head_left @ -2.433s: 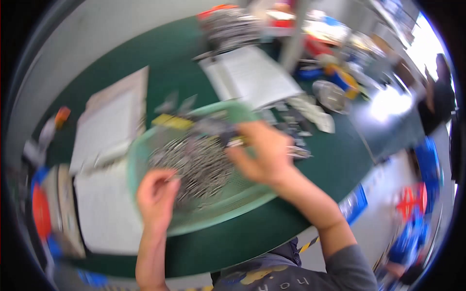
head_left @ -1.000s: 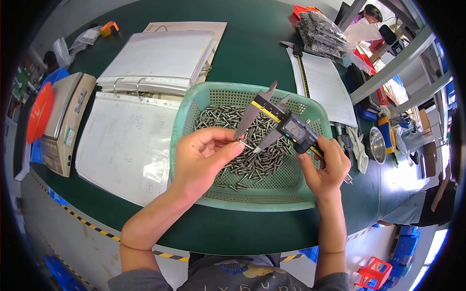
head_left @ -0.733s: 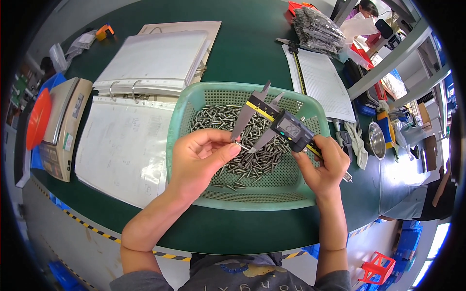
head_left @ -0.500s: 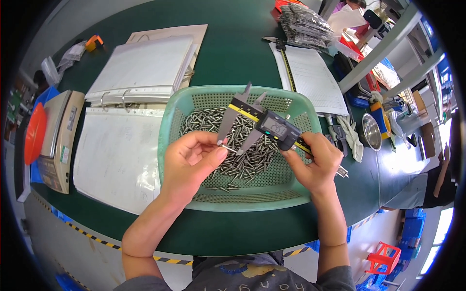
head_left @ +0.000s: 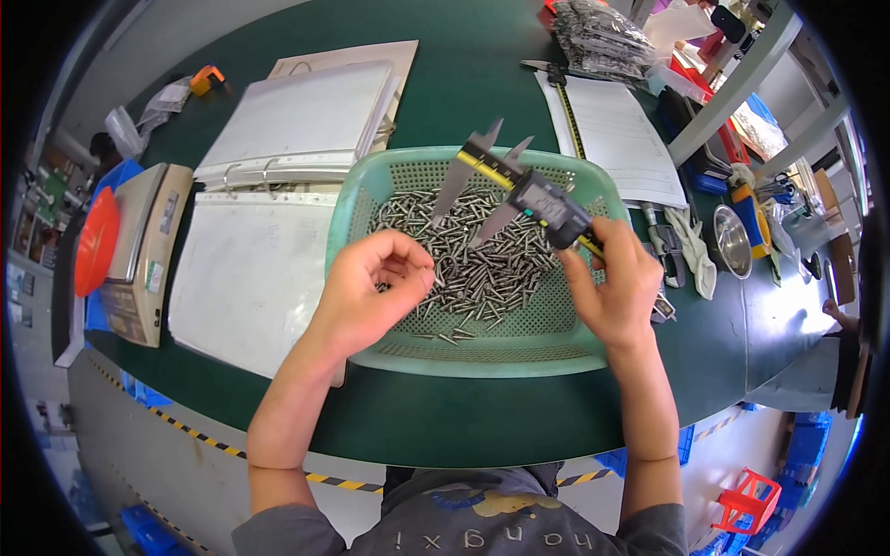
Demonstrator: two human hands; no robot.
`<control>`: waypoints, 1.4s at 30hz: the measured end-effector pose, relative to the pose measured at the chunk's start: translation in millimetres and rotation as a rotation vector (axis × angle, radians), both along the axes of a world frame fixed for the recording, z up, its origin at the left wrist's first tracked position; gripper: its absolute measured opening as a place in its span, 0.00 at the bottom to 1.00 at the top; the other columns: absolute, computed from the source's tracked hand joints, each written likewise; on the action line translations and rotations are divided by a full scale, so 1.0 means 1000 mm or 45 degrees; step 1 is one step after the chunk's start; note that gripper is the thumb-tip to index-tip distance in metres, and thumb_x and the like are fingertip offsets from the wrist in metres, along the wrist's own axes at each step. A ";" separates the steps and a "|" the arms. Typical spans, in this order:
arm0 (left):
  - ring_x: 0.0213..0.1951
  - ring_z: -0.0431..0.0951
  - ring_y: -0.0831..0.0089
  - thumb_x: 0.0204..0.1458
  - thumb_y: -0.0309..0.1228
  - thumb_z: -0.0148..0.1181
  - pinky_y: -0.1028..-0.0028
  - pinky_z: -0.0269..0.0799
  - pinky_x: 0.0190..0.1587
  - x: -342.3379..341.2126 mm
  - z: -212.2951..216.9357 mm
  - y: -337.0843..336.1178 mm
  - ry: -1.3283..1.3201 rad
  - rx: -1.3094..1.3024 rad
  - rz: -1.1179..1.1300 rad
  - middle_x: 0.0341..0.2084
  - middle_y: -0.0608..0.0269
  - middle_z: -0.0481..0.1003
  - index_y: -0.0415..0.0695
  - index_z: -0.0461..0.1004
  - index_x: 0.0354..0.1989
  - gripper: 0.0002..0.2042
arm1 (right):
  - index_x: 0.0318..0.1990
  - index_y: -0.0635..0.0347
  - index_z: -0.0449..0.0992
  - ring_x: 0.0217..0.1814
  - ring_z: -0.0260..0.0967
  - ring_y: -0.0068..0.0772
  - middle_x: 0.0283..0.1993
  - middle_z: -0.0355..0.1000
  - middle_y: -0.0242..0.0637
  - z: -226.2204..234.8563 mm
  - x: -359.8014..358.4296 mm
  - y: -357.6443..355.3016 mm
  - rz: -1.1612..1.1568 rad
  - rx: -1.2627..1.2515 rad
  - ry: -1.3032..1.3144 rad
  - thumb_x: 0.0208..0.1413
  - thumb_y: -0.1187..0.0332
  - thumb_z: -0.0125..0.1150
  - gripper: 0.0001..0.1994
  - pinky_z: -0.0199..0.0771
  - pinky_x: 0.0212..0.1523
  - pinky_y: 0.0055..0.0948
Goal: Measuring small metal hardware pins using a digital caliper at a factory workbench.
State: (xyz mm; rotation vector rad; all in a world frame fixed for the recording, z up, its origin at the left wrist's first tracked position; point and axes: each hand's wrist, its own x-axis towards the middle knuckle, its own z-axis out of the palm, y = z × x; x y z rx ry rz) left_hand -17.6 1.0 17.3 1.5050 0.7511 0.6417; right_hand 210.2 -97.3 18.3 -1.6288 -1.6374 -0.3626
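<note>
My right hand point(head_left: 616, 283) grips a digital caliper point(head_left: 542, 199) by its display end, tilted above a green perforated basket point(head_left: 491, 363). The caliper's jaws are apart, with nothing between them. In the basket lies a heap of small metal pins point(head_left: 487, 278), screw-like in shape. My left hand point(head_left: 375, 287) is over the basket's near left part, thumb and fingertips pinched together just short of the caliper's jaws. What lies in that pinch is too small to make out against the heap.
An open ring binder point(head_left: 250, 246) lies left of the basket, beside a scale point(head_left: 139, 259) with a red tray point(head_left: 95, 243). At the right are a record sheet point(head_left: 616, 139) with a second caliper point(head_left: 565, 102), white gloves point(head_left: 691, 250) and a metal bowl point(head_left: 732, 241). Bagged parts point(head_left: 603, 37) sit far right.
The caliper has come away from my left fingers, and the pin that lay between its jaws is no longer there. The whole scene has shifted slightly right and up in view.
</note>
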 end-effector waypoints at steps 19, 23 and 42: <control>0.30 0.73 0.66 0.35 0.24 0.61 0.70 0.68 0.34 0.032 -0.006 0.039 0.854 0.979 -0.199 0.23 0.60 0.73 0.41 0.71 0.23 0.06 | 0.29 0.57 0.71 0.17 0.63 0.27 0.20 0.66 0.29 -0.007 0.005 0.005 0.027 0.121 0.017 0.37 0.66 0.67 0.12 0.60 0.16 0.24; 0.29 0.72 0.75 0.38 0.22 0.62 0.76 0.68 0.34 0.026 0.004 0.020 0.442 0.459 -0.006 0.24 0.64 0.72 0.41 0.69 0.25 0.07 | 0.29 0.57 0.71 0.16 0.62 0.26 0.20 0.65 0.29 -0.006 0.004 0.005 0.037 0.116 0.055 0.36 0.66 0.67 0.13 0.59 0.15 0.23; 0.29 0.71 0.81 0.42 0.20 0.60 0.81 0.67 0.35 0.012 -0.015 -0.001 -0.403 -0.088 0.103 0.28 0.64 0.73 0.36 0.70 0.31 0.08 | 0.29 0.62 0.70 0.14 0.59 0.27 0.18 0.63 0.33 -0.002 0.003 -0.001 0.112 0.029 -0.019 0.34 0.68 0.69 0.15 0.57 0.14 0.22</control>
